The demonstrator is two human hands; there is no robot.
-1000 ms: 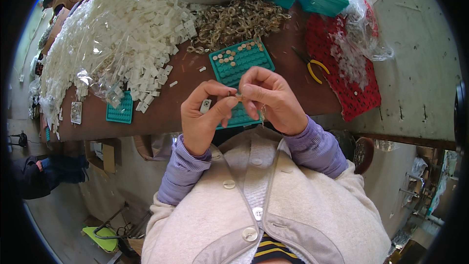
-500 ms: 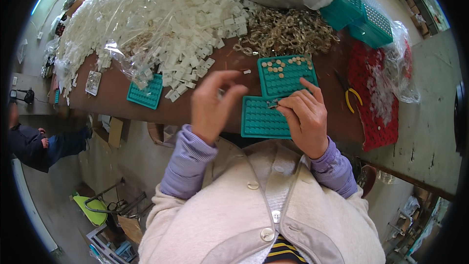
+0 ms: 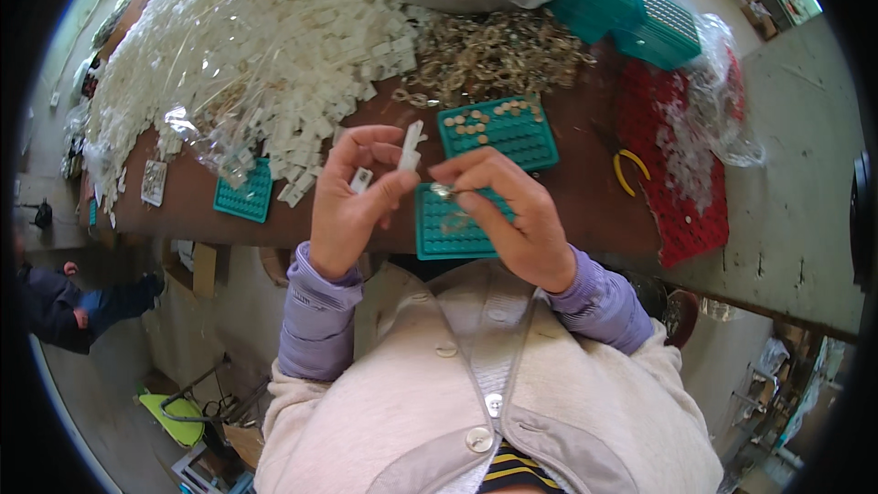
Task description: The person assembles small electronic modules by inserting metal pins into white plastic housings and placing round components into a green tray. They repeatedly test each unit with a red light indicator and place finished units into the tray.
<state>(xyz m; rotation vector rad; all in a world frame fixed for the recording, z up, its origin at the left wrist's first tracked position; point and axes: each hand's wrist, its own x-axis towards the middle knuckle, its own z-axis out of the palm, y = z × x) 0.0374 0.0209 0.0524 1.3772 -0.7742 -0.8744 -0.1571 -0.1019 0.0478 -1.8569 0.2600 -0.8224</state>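
Note:
My left hand (image 3: 349,201) pinches a small white plastic piece (image 3: 412,146) between thumb and fingers. A second white piece with a dark mark (image 3: 361,180) sits against its palm side. Close by, my right hand (image 3: 517,215) is closed on a small shiny metal part (image 3: 443,190), whose exact kind I cannot make out. Below the hands lies a green pitted tray (image 3: 439,247), partly covered by the right hand. Just beyond it, another green tray (image 3: 512,148) carries several small round tan discs (image 3: 482,126) in its far rows.
A large heap of white plastic pieces (image 3: 302,55) spreads over the far left, beside a pile of metal parts (image 3: 503,55). Stacked green baskets (image 3: 654,27), yellow-handled pliers (image 3: 626,174) and a red cloth (image 3: 681,229) are at the right. A small green tray (image 3: 243,192) lies left.
My left hand now shows white plastic pieces in its fingers. My right hand has moved left with the metal part, bringing both hands close together. The whole view has shifted slightly.

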